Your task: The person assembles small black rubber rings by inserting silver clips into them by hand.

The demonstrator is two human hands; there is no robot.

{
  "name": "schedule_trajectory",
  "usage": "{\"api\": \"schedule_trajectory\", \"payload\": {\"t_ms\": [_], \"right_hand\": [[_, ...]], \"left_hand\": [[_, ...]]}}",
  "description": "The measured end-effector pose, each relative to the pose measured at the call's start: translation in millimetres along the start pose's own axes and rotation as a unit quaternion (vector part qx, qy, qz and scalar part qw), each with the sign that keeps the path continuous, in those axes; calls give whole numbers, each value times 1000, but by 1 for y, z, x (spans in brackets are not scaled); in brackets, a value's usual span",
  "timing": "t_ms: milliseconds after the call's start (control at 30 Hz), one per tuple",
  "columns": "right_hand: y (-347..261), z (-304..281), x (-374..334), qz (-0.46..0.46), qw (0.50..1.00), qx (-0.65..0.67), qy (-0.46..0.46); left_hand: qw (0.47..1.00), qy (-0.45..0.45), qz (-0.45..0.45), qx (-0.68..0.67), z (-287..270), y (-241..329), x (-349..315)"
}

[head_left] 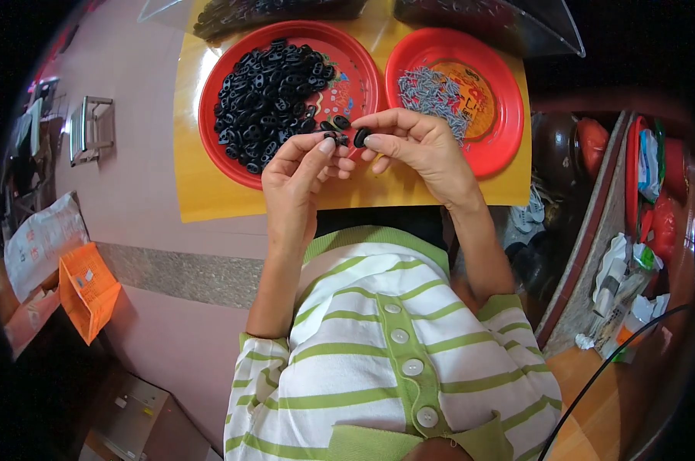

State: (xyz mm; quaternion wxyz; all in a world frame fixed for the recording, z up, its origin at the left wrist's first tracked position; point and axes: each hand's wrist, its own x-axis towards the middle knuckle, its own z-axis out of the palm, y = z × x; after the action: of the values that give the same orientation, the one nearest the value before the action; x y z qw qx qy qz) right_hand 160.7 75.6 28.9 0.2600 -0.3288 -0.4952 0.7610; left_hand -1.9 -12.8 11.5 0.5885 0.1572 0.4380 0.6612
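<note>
Fingers first, going by the head view: both your hands are up in front of your shirt, tips nearly meeting. Your left hand (305,165) has thumb and index finger closed in a pinch on a small dark plastic bit (342,140), mostly hidden by your fingertips, so I can't tell its exact shape. The other fingers on that side are loosely curled. Your right hand (424,150) has its thumb and index closed around a chunky black oval plastic piece (361,137), right next to the left hand's bit; can't tell if the two touch.

Both pieces sit over the near right edge of a round red plastic tray (207,123) with a printed picture on its bottom. That tray's got a big heap of black oval plastic pieces with two holes each (263,100), mostly toward its left side, plus a loose black oval (340,122) just beyond your fingertips. To the right you've got a second round red tray (514,115) with a scatter of silver-grey metal pins (424,88), partly behind your right hand. Both trays rest on a yellow work surface (194,180), with clear plastic bins (486,23) along its far edge.
</note>
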Motion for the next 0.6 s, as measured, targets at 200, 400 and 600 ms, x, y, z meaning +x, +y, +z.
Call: {"api": "schedule_trajectory", "payload": {"t_ms": [200, 400, 600], "right_hand": [[2, -4, -8, -3, 1000, 12, 28], [10, -7, -8, -60, 997, -7, 41], [13, -14, -10, -63, 996, -43, 56]], "left_hand": [[1000, -6, 2, 3, 2, -6, 1], [999, -12, -3, 30, 9, -5, 1], [999, -9, -10, 35, 11, -6, 2]]}}
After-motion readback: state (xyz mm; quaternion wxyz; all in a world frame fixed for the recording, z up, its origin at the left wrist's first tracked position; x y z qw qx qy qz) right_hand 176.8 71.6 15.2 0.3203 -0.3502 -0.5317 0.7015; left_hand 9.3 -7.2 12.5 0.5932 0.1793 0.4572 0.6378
